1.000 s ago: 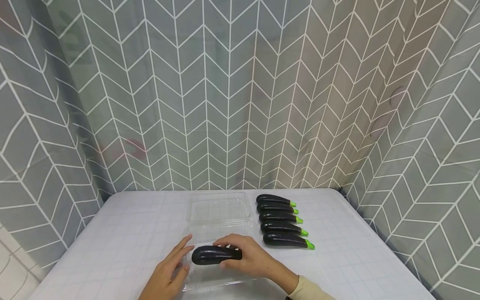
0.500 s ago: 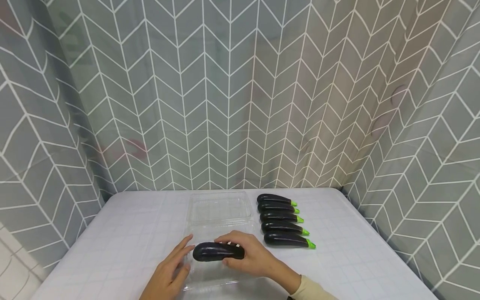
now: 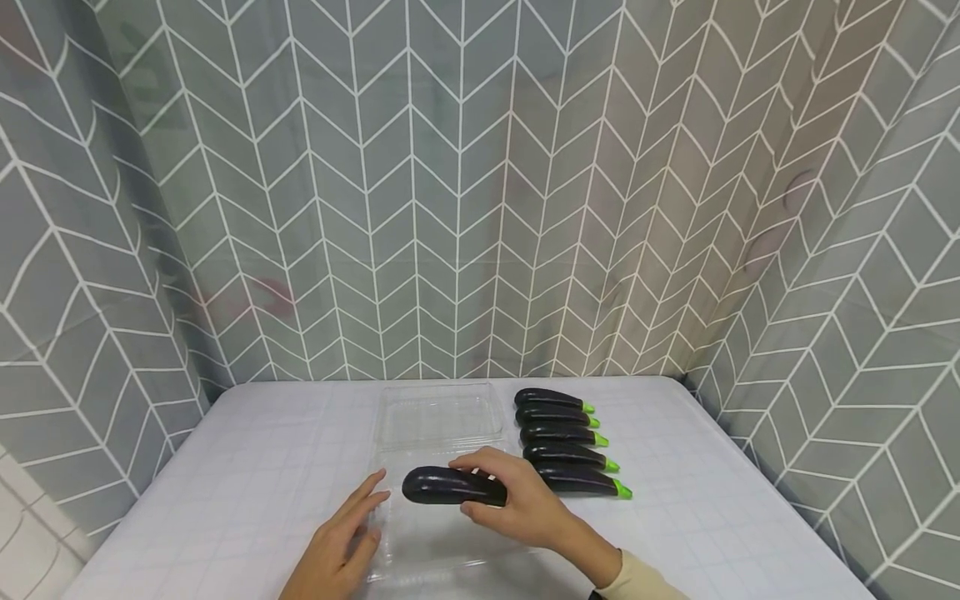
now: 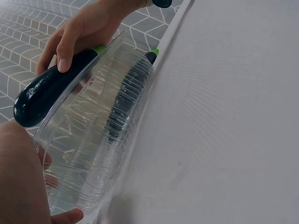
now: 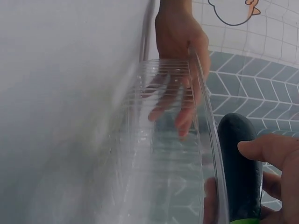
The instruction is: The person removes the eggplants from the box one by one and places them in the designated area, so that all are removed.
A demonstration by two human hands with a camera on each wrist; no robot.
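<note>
My right hand (image 3: 517, 504) grips a dark, glossy eggplant (image 3: 435, 485) by its stem end, holding it level above a clear plastic clamshell container (image 3: 435, 550). In the left wrist view, this eggplant (image 4: 51, 88) hangs over the container's rim, with its green stem partly behind the fingers. My left hand (image 3: 341, 537) is at the container's left edge, its fingers extended and loosely spread. Through the clear wall in the right wrist view, the left hand (image 5: 182, 51) shows straight fingers alongside the side; whether they touch it I cannot tell.
The container's lid (image 3: 438, 417) lies folded back, away from me. To its right, several eggplants (image 3: 562, 433) form a neat row, green stems to the right. White cloth covers the table (image 3: 247, 500), and a grey patterned curtain (image 3: 450, 208) stands behind and beside it.
The right hand has lifted the eggplant slightly and carried it a little to the right, partly covering the nearest eggplant in the row. My left hand has stayed put.
</note>
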